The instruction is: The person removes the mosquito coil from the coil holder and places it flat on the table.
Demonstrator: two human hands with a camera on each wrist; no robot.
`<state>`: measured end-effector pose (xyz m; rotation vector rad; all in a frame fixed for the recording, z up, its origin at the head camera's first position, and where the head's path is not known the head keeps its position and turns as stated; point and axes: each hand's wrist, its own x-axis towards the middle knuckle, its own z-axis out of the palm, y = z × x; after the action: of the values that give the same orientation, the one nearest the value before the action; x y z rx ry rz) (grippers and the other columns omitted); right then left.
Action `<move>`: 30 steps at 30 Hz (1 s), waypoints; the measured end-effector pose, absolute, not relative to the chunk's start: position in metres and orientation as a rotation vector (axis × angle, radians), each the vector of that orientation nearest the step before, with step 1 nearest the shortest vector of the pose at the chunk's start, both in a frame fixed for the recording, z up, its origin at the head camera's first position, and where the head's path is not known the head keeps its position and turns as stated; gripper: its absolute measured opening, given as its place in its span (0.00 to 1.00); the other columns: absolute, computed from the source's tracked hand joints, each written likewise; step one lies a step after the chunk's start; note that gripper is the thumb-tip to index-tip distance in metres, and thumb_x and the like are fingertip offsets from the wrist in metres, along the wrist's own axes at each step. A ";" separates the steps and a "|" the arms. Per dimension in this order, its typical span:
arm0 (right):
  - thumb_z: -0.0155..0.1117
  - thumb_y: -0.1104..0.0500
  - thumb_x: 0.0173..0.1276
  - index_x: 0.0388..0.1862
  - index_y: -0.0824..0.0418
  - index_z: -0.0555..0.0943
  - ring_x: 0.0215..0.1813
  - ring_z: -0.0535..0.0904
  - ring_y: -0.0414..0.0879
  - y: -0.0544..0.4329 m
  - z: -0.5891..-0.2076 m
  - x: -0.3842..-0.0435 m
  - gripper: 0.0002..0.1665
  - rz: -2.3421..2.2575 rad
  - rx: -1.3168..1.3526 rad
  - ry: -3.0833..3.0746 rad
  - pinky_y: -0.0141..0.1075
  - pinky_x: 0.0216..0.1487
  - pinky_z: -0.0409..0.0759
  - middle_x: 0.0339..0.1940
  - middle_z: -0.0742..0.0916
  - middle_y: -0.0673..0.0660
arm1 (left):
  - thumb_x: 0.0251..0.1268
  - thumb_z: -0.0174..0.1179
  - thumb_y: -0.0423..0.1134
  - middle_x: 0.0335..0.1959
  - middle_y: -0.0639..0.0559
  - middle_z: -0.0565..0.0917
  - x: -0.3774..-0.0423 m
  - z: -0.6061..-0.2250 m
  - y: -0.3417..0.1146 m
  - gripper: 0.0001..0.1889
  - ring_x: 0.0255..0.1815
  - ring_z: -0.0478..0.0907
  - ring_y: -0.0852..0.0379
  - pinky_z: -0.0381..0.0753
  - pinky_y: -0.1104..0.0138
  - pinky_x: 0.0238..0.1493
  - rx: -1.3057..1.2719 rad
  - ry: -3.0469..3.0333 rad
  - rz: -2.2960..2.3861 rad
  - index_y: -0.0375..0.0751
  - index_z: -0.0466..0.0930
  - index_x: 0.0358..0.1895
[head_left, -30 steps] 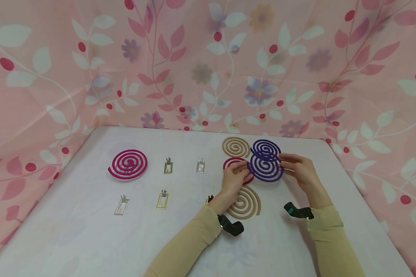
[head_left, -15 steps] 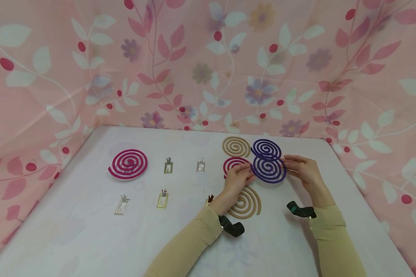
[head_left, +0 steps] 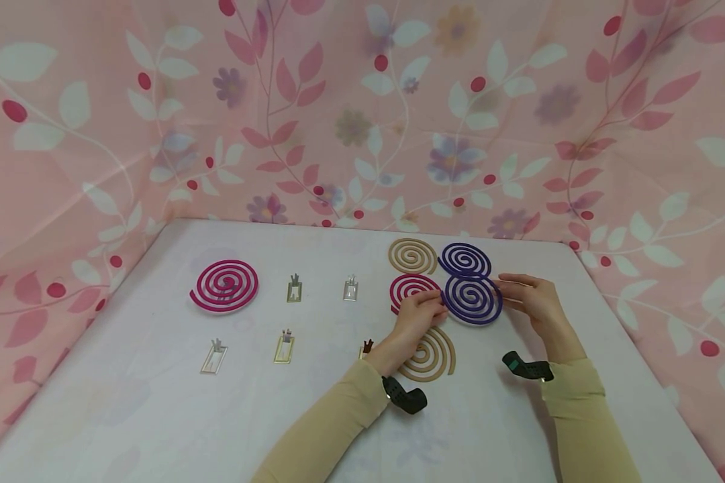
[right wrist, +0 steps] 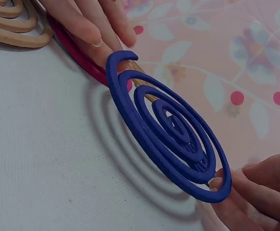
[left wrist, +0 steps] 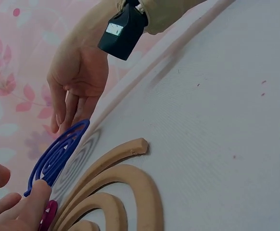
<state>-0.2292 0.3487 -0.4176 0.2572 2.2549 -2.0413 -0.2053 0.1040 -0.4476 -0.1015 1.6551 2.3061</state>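
Observation:
A dark blue mosquito coil (right wrist: 141, 131) is held between both hands, raised off the table with its shadow below it. My right hand (head_left: 538, 305) pinches its right edge between thumb and fingers. At the opposite edge, the fingertips of my left hand (head_left: 412, 323) grip the coil near its outer end. Behind it lies a second blue coil (head_left: 465, 257), which it slightly overlaps in the head view. A red coil (head_left: 406, 284) lies partly hidden beneath my left hand. One tan coil (head_left: 412, 255) sits farther back, another tan coil (head_left: 440, 349) in front, partly covered by my left wrist.
At the left, a pink coil (head_left: 225, 285) rests over a small metal stand. Several more small metal coil stands, such as the silver stand (head_left: 350, 290) and the gold stand (head_left: 284, 349), lie across the white table (head_left: 157, 416). A floral cloth (head_left: 350, 121) hangs behind.
The held blue coil has shifted right and a little towards me, overlapping the rear blue coil less. Both hands moved with it. The other coils and stands stayed put.

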 end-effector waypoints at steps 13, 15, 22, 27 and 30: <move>0.62 0.61 0.73 0.68 0.77 0.68 0.41 0.85 0.33 0.350 -0.418 -0.228 0.31 -1.959 0.279 2.309 0.27 0.45 0.85 0.35 0.90 0.39 | 0.65 0.55 0.24 0.63 0.33 0.78 -0.203 -0.446 0.105 0.24 0.46 0.81 0.59 0.83 0.62 0.57 -0.073 1.641 2.314 0.26 0.71 0.65; 0.62 0.60 0.73 0.69 0.78 0.66 0.40 0.85 0.33 0.350 -0.419 -0.229 0.33 -1.948 0.282 2.318 0.27 0.44 0.85 0.35 0.89 0.39 | 0.64 0.55 0.25 0.64 0.33 0.77 -0.203 -0.445 0.104 0.25 0.44 0.81 0.60 0.84 0.62 0.56 -0.064 1.647 2.304 0.27 0.71 0.66; 0.63 0.61 0.72 0.70 0.79 0.64 0.40 0.86 0.33 0.353 -0.421 -0.230 0.35 -1.921 0.288 2.334 0.28 0.43 0.85 0.34 0.89 0.41 | 0.67 0.55 0.26 0.64 0.34 0.78 -0.202 -0.445 0.104 0.24 0.47 0.82 0.56 0.84 0.63 0.55 -0.057 1.642 2.283 0.28 0.69 0.66; 0.60 0.61 0.74 0.70 0.78 0.65 0.41 0.86 0.33 0.356 -0.421 -0.229 0.32 -1.853 0.290 2.381 0.29 0.45 0.86 0.35 0.90 0.42 | 0.67 0.55 0.27 0.60 0.36 0.81 -0.203 -0.449 0.106 0.23 0.50 0.82 0.54 0.84 0.65 0.53 -0.028 1.668 2.239 0.29 0.71 0.65; 0.57 0.61 0.75 0.70 0.78 0.66 0.41 0.86 0.33 0.356 -0.420 -0.229 0.31 -1.814 0.296 2.403 0.30 0.46 0.86 0.36 0.90 0.43 | 0.67 0.55 0.27 0.59 0.37 0.82 -0.204 -0.450 0.106 0.23 0.51 0.82 0.55 0.84 0.66 0.53 -0.014 1.675 2.219 0.30 0.71 0.65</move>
<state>-0.2288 0.3563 -0.4204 0.2955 2.4033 -1.8142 -0.2036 0.1063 -0.4505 -0.0138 1.6751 2.2191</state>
